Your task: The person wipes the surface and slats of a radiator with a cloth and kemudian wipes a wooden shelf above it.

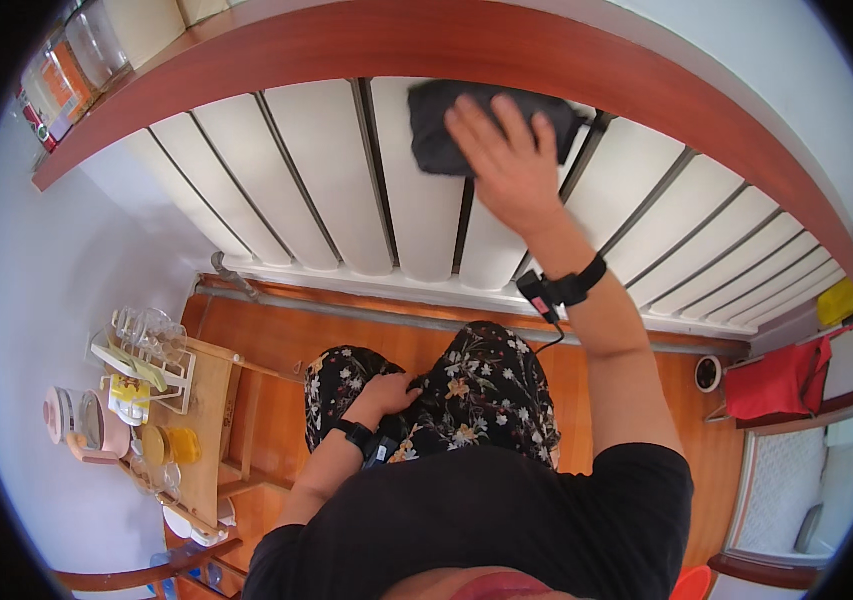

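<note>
My right hand [505, 169] lies with fingers spread over a dark grey cloth [437, 127], holding it against the upper front of a white radiator [426, 232]. The cloth is bunched just below the reddish-brown wooden sill [411, 41] and covers parts of a few radiator columns. Both the hand and the cloth look slightly blurred. My left hand [386, 394] rests on the lap of my black floral trousers [464, 382], with nothing visible in it. Its thumb stands apart from the fingers, which lie loosely on the fabric.
A grey pipe [366, 315] runs along the radiator's foot. On the left, a wooden stand [216, 420] bears glasses [148, 330], a pink-lidded glass kettle [85, 420] and jars. Jars [92, 45] stand on the sill's left end. A red folding stool [775, 379] is at right.
</note>
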Demonstrator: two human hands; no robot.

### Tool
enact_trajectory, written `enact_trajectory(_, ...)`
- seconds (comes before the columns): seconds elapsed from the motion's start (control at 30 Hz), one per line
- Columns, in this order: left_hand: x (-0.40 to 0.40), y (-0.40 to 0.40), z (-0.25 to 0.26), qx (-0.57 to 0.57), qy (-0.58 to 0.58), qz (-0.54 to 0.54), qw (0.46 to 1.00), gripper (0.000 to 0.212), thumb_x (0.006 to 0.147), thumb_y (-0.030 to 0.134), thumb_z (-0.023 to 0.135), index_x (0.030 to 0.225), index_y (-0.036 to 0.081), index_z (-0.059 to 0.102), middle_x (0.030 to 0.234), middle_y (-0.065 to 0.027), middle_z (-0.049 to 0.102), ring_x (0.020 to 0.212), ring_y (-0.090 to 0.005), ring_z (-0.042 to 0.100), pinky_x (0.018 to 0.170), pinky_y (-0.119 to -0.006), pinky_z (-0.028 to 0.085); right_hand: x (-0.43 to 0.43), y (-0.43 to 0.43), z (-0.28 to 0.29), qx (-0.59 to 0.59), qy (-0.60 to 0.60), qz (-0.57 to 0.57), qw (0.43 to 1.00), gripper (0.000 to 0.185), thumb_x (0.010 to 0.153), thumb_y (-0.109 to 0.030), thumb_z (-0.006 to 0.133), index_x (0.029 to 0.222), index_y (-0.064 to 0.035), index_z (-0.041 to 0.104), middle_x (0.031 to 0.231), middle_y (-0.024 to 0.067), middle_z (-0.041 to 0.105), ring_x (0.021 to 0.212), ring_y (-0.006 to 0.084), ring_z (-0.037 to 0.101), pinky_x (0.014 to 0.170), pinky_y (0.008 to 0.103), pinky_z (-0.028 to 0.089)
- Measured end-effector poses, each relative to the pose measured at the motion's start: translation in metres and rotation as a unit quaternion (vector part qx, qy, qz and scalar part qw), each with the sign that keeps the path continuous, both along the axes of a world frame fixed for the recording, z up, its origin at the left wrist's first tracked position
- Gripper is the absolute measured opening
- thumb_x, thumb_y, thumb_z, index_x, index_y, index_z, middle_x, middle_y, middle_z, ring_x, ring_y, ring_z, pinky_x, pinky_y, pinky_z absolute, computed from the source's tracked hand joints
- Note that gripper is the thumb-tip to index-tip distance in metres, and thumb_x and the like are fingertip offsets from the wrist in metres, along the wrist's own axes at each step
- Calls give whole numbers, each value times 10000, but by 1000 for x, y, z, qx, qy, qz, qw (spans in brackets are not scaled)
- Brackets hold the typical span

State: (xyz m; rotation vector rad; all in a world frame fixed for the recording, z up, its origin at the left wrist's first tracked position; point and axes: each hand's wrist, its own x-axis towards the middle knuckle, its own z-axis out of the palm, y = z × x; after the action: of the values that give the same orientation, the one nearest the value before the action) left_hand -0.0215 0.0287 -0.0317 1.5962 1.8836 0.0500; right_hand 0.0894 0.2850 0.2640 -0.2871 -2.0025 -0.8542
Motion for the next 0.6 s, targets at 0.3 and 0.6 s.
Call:
enact_trajectory(0.3,1,-4,6,-23,-10,26,999,491,935,401,511,1271,44,546,1164,-175,637,1100,-343,589,938,-458,444,34,-6,-235,-301,-391,80,866,644,841,-84,527,1462,-158,375,1550,-36,307,1371,131,367,990,313,454)
enact_trajectory(0.6,-3,-8,-10,40,-8,15,999,480,932,386,533,1270,45,546,1132,-163,656,1045,-347,614,882,-449,484,72,18,-135,-136,-322,13,937,560,838,-154,542,1395,-161,483,1505,-42,387,1325,149,409,1060,399,354)
